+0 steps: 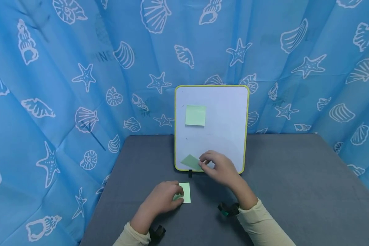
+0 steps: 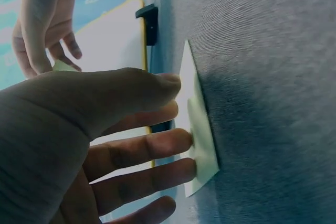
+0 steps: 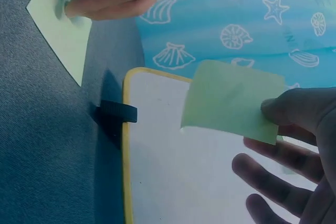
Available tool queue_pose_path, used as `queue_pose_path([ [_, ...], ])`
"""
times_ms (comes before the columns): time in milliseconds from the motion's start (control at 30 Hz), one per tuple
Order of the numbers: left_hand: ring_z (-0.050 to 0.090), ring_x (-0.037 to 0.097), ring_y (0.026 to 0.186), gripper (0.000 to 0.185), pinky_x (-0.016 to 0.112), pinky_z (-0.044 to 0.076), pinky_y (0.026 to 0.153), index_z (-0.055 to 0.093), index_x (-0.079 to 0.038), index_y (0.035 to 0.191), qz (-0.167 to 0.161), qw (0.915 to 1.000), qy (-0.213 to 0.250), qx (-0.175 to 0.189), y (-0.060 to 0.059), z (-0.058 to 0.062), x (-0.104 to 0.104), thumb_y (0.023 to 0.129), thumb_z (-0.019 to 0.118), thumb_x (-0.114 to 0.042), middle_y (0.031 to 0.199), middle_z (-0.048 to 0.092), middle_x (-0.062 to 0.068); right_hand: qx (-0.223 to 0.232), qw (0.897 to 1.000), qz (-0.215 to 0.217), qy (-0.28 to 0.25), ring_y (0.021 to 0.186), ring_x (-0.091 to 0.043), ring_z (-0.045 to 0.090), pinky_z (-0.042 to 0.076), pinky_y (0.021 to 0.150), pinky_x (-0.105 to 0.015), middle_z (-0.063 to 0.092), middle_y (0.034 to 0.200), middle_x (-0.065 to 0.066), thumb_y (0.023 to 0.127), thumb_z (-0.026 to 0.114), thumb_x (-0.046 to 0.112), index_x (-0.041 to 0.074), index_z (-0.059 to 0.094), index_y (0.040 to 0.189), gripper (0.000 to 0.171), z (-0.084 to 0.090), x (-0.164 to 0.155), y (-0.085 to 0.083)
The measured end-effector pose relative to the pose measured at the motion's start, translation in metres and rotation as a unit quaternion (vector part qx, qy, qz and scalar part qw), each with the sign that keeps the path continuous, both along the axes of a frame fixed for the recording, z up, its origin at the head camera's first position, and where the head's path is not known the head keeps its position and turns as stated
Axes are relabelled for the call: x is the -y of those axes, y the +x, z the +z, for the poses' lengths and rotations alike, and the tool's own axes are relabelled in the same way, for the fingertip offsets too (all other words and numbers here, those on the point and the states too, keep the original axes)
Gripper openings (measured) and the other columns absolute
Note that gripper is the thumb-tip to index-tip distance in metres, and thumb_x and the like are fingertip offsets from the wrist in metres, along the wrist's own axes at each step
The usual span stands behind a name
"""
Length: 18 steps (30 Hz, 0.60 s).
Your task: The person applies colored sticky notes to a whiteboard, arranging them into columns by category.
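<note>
"Square of pale green paper point(image 1: 187, 193) at the left: how does it look?"

"Flat on the grey cloth-covered table point(image 1: 283, 191), its left part covered. Next, a second pale green paper square point(image 1: 190, 162), slightly bowed, is held tilted cornerwise before the lower left of a white board with a yellow rim point(image 1: 224, 123). A third pale green paper square point(image 1: 195, 115) sits smooth on the board's upper left."

"And the grip?"

"Left hand point(image 1: 164, 197): fingers apart, fingertips at the table square; I can't tell how firmly they press. Right hand point(image 1: 219, 167): thumb and forefinger pinched on the second square's right edge, the other fingers away from it."

"Anything around, or in the way?"

"Blue fabric curtain with white shells and starfish point(image 1: 64, 51) from the far left, running behind everything. Then a small black clip point(image 1: 190, 173) at the board's bottom edge. The second square and the right hand hide part of the lower board."
</note>
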State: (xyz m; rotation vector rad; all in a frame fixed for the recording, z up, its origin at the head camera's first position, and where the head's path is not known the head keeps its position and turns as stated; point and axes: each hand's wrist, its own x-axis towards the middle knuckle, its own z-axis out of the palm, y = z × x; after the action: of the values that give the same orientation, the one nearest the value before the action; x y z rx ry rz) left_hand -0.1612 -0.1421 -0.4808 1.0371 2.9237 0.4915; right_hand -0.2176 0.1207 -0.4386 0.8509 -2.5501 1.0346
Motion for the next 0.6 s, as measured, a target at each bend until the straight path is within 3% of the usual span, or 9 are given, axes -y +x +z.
queue_pose_path([
  [167,0.065,0.007,0.08,0.015,0.028,0.056,0.073,0.082,-0.017,0.106,0.015,0.999,0.005,0.042,-0.005,0.004,-0.001,0.096,0.08,-0.028,0.096,0.072,-0.003,-0.024,1.0,-0.01,-0.008,0.088,-0.015,0.073,0.06,0.076,-0.046,0.076,0.106,0.003,0.101,0.074,0.019,0.015,0.081,0.1,0.008,0.002,-0.001,-0.001],
  [300,0.07,0.011,0.084,0.015,0.028,0.058,0.074,0.083,-0.016,0.107,0.02,0.9985,0.021,0.047,-0.008,0.007,-0.003,0.097,0.079,-0.028,0.098,0.073,-0.002,-0.037,0.999,-0.015,-0.02,0.085,-0.016,0.072,0.06,0.073,-0.045,0.076,0.103,0.002,0.097,0.077,0.015,0.016,0.081,0.098,0.004,0.006,-0.002,0.0],
  [467,0.071,0.017,0.089,0.016,0.031,0.059,0.077,0.083,-0.014,0.108,0.019,0.9984,0.048,0.024,-0.013,0.013,-0.003,0.099,0.078,-0.026,0.1,0.075,0.0,-0.067,0.997,-0.016,-0.042,0.082,-0.018,0.071,0.057,0.068,-0.035,0.076,0.1,0.003,0.094,0.079,0.011,0.016,0.081,0.095,0.006,0.009,-0.003,-0.001],
  [600,0.067,0.017,0.092,0.015,0.033,0.058,0.079,0.083,-0.014,0.106,0.03,0.9967,0.071,-0.026,-0.017,0.019,-0.003,0.097,0.08,-0.027,0.104,0.073,0.0,-0.088,0.995,-0.018,-0.054,0.082,-0.019,0.071,0.058,0.069,-0.037,0.077,0.099,0.001,0.094,0.079,0.01,0.016,0.081,0.094,0.006,0.013,-0.004,-0.004],
])
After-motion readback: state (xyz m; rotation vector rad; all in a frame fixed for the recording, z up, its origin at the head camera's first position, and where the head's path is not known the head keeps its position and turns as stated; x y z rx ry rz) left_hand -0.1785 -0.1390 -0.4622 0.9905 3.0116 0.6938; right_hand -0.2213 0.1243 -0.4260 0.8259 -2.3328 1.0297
